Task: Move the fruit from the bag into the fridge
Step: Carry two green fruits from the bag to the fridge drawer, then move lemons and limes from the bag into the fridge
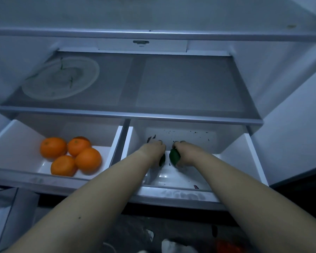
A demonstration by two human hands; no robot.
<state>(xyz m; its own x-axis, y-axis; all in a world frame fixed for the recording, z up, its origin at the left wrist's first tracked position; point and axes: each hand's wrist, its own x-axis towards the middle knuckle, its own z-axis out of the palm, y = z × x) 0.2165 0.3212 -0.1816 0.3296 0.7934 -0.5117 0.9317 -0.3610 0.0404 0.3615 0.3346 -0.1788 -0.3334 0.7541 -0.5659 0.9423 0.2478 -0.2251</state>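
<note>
Fingers (159,142) of left hand (153,150), right hand (187,152) each curl round green fruit (174,155), low in right drawer (233,143); oranges (71,156) fill left drawer (16,136), I judge kinds kept apart.

Both arms are out front, bare past the elbow, reaching forward and closing in toward the middle. The bare left forearm (102,196) angles up and to the right, the bare right forearm (232,183) up and to the left. The left hand (153,149) is knuckles up with fingers curled downward, and it seems to clutch a dark green rounded fruit (162,160), though only a sliver shows under the palm. The right hand (186,152), just beside it, wraps around a second glossy green fruit (174,155).
</note>
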